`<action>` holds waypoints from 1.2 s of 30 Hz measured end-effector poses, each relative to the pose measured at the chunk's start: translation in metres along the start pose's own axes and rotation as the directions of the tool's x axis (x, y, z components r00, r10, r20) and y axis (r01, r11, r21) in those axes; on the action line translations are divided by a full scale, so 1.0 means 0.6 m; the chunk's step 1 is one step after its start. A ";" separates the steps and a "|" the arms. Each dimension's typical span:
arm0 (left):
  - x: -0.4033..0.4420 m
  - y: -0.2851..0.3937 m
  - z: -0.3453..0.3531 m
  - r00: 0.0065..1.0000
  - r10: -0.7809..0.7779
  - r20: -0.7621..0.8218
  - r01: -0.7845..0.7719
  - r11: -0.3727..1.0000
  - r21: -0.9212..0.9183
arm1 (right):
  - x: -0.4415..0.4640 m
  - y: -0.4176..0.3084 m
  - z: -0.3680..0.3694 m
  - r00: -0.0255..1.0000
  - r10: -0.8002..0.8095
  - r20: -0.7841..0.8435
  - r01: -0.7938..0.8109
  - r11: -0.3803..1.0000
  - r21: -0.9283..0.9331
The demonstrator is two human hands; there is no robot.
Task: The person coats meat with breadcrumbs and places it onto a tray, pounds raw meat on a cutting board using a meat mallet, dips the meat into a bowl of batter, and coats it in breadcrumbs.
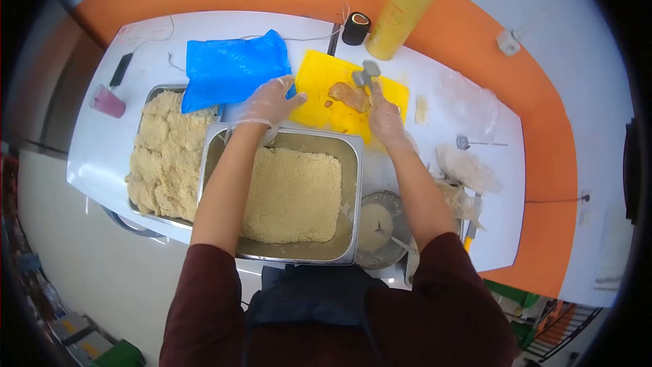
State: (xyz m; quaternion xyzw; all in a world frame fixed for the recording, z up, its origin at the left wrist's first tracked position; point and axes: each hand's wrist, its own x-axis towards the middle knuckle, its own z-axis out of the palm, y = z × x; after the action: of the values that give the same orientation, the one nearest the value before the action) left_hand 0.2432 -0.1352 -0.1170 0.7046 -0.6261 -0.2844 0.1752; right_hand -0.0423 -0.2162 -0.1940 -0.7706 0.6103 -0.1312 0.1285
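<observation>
My right hand (pixel 386 119), in a clear glove, is closed round the handle of a grey meat mallet (pixel 367 73). The mallet's head is over the upper right part of a yellow cutting board (pixel 316 88). A flat piece of meat (pixel 348 96) lies on the board just left of my right hand, with a small scrap beside it. My left hand (pixel 269 103), also gloved, is open with fingers apart at the board's left edge, by the blue plastic bag (pixel 234 68). Below the hands stands a deep metal pan (pixel 352 177) with pale crumbs (pixel 292 194).
A tray of crumb-coated pieces (pixel 163 156) stands at left, near a pink cup (pixel 109 102). At the back are a black speaker (pixel 356 29) and a yellow film roll (pixel 399 19). A bowl of batter (pixel 375 226) and plastic bags (pixel 468 166) are at right.
</observation>
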 end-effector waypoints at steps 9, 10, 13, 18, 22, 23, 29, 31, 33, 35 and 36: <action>0.010 -0.031 0.017 0.996 0.063 -0.069 -0.063 0.998 0.015 | 0.030 -0.051 -0.013 0.923 -0.287 0.255 0.240 0.950 0.201; 0.007 -0.031 0.017 0.996 0.044 -0.080 -0.044 0.999 0.006 | 0.017 -0.067 -0.027 0.914 -0.305 0.266 0.257 0.946 0.200; 0.002 -0.024 0.000 0.999 0.032 -0.028 -0.033 0.999 -0.018 | -0.004 -0.074 -0.012 0.996 -0.049 0.080 0.024 0.960 0.278; -0.004 -0.017 0.001 1.000 0.000 -0.017 -0.001 0.999 -0.037 | 0.021 -0.074 -0.011 0.953 -0.063 0.296 0.050 0.997 0.054; -0.002 -0.022 -0.003 0.999 0.032 -0.028 -0.032 0.999 0.015 | -0.039 -0.088 -0.028 0.998 -0.021 0.062 -0.002 0.939 0.344; -0.005 -0.018 -0.008 1.000 0.019 -0.018 -0.018 1.000 0.015 | -0.043 -0.046 0.014 0.979 -0.150 0.137 0.129 0.981 0.145; -0.003 -0.017 0.004 1.000 0.014 -0.007 -0.015 0.999 -0.032 | -0.046 -0.032 -0.013 0.989 -0.058 0.133 0.058 0.998 0.003; 0.000 -0.025 0.008 0.999 0.012 -0.034 -0.013 0.998 -0.054 | -0.051 -0.009 0.004 0.999 0.017 0.042 -0.018 1.000 0.017; -0.005 -0.021 0.010 0.996 0.029 -0.081 -0.033 0.998 -0.052 | -0.062 0.026 0.033 0.974 -0.126 0.190 0.149 0.983 -0.111; -0.004 -0.013 -0.004 0.999 0.022 -0.040 -0.023 0.999 -0.030 | -0.055 0.033 0.015 0.992 -0.084 0.093 0.091 0.993 -0.077; -0.006 -0.012 -0.006 1.000 0.007 0.014 -0.007 1.000 -0.009 | -0.060 0.030 0.006 1.000 -0.029 0.010 0.030 0.999 -0.035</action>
State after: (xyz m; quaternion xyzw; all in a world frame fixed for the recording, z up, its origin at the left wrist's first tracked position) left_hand 0.2509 -0.1309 -0.1176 0.6997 -0.6284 -0.2914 0.1749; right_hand -0.0654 -0.1852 -0.2056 -0.7822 0.6005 -0.1189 0.1159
